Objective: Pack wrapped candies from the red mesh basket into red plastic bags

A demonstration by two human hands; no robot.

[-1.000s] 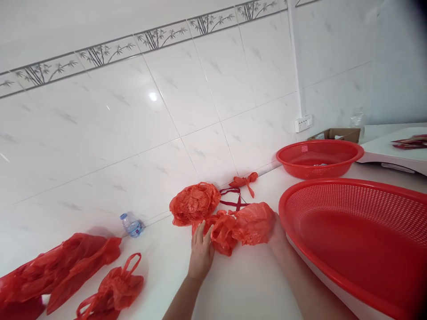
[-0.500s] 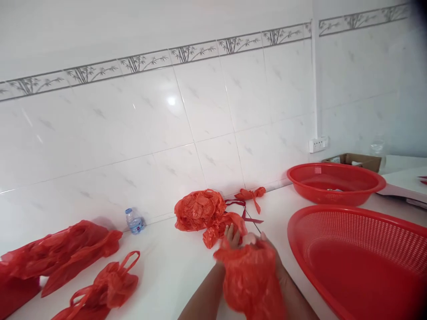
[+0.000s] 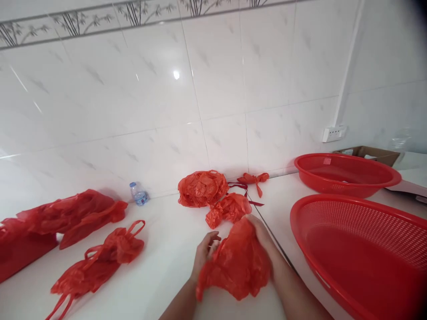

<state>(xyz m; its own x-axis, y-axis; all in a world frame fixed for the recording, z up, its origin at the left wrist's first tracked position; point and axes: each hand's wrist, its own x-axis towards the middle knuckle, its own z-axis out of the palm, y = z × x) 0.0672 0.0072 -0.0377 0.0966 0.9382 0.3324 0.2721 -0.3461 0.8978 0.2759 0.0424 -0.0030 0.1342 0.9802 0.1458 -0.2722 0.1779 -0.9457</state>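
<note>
A crumpled red plastic bag [image 3: 238, 262] is in front of me, over the white table. My right hand [image 3: 256, 231] grips it from behind at its upper right, and the bag hides most of those fingers. My left hand [image 3: 203, 251] is at the bag's left edge, its fingers loosely bent and apart. Part of the bag overlaps my left wrist. Just beyond my hands lies a smaller crumpled red bag [image 3: 230, 208], with a bigger bunched red bag [image 3: 203, 189] behind it by the wall.
Two red plastic baskets, a near one [image 3: 302, 222] and a far one [image 3: 347, 189], stand right. A small water bottle [image 3: 138, 194] leans at the wall. Red bags [image 3: 100, 262] and a red heap [image 3: 76, 213] lie left. A knotted red bag [image 3: 255, 180] and a cardboard box [image 3: 376, 153] are behind.
My view has tilted downward. My left hand has moved left and drawn back from the smaller crumpled bag, its fingers now more bent. The bag in my right hand has spread wider.
</note>
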